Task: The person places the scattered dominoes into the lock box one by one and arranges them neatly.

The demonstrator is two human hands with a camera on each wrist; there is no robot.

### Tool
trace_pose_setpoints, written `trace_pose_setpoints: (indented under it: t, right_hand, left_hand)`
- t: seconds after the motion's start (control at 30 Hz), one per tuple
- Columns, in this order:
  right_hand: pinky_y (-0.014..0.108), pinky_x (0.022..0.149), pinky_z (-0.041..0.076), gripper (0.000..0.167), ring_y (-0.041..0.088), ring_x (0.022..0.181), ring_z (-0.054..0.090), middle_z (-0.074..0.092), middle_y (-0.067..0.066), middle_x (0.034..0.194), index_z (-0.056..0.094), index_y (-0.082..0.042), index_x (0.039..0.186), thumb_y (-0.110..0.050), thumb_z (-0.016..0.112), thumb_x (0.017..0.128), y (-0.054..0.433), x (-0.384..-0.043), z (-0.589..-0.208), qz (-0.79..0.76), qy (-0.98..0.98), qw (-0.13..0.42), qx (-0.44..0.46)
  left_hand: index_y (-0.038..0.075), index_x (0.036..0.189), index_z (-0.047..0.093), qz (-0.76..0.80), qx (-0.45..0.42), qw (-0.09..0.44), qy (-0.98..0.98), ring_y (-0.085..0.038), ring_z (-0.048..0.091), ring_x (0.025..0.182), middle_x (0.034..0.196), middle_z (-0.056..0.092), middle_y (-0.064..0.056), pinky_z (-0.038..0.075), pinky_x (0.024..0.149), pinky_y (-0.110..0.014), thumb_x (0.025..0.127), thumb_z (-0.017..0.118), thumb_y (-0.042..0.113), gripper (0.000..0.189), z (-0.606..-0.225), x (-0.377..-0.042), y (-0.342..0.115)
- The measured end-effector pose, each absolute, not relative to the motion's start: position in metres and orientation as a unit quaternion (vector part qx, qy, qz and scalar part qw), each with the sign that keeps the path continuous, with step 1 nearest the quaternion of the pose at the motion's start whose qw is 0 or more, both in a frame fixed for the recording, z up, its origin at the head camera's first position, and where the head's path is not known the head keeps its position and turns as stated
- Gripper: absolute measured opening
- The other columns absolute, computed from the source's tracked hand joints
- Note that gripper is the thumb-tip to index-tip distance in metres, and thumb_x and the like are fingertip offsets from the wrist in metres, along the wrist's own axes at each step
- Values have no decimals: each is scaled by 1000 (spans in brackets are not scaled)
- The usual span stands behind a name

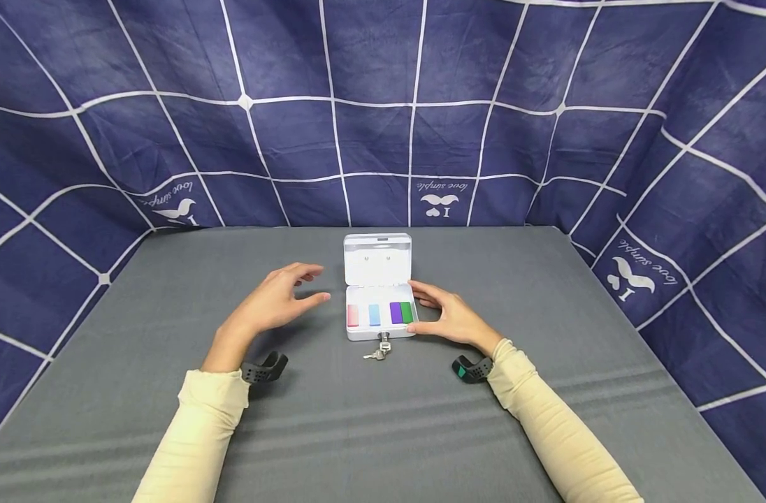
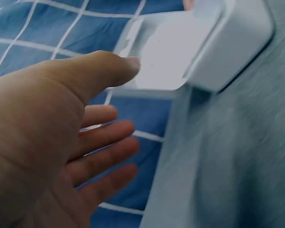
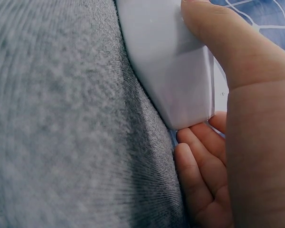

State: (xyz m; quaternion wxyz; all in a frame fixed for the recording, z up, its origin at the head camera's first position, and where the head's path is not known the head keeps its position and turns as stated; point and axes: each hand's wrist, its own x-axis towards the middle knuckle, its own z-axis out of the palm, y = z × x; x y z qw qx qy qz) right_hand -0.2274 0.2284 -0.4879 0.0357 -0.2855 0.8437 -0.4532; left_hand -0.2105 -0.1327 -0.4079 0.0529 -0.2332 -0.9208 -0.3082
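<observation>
A white metal cash box stands on the grey surface with its lid raised. Inside lie a pink block, a light blue block, and a purple block side by side with a green block. Keys hang from the lock at the front. My right hand grips the box's right end, thumb at the front corner and fingers behind. To the left of the box my left hand hovers apart from it, fingers spread and thumb toward the box.
Grey cloth covers the table. Behind it and at both sides hangs a navy curtain with white grid lines. Black straps sit at both wrists, below cream sleeves.
</observation>
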Motion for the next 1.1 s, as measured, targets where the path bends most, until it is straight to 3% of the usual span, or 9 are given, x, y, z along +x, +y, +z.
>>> trace_pose_setpoints:
  t: [0.47, 0.7, 1.1]
  right_hand:
    - [30, 115, 43, 87, 23, 139, 54, 50, 7, 156, 45, -12, 156, -23, 89, 82, 227, -227, -487, -452, 846, 37, -281]
    - [29, 115, 43, 87, 23, 138, 55, 50, 7, 156, 46, -11, 156, -22, 90, 82, 227, -226, -486, -451, 846, 37, -281]
    - [34, 114, 45, 86, 26, 137, 56, 50, 8, 156, 46, -13, 156, -26, 89, 83, 227, -226, -489, -447, 847, 30, -286]
  left_hand:
    - [-3, 146, 52, -297, -174, -17, -939, -44, 58, 125, 138, 60, -26, 46, 107, -58, 90, 80, 36, 74, -391, -202, -191]
    - [-4, 141, 58, -284, -147, -34, -947, -44, 66, 114, 130, 66, -28, 53, 97, -56, 87, 82, 39, 72, -401, -200, -215]
    - [-2, 132, 65, -266, -132, -76, -952, -35, 63, 112, 118, 70, -20, 49, 94, -49, 77, 91, 39, 73, -419, -205, -230]
